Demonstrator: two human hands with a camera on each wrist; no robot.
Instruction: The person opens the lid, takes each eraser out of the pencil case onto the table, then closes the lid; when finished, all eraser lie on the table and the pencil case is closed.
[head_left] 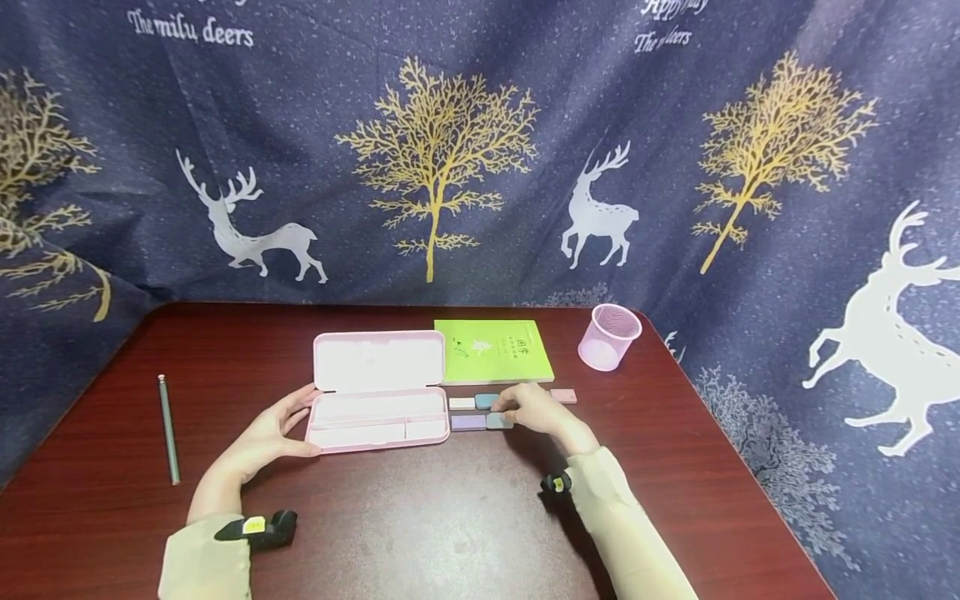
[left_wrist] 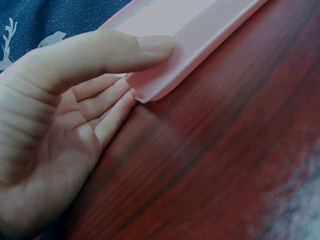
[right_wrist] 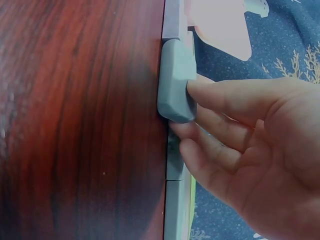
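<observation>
An open pink pencil case lies on the table, its lid tipped back. My left hand holds its left end, the thumb over the rim and the other fingers against the outside corner. To the right of the case, my right hand pinches a grey-blue eraser between thumb and fingers. A purple eraser lies between that eraser and the case. Behind them sit a white eraser and a teal eraser. A pink eraser shows past the right hand, which hides part of the row.
A green book lies behind the erasers. At the back right stands a pink mesh pen cup. A dark green pencil lies at the left of the table. A patterned blue cloth hangs behind the table.
</observation>
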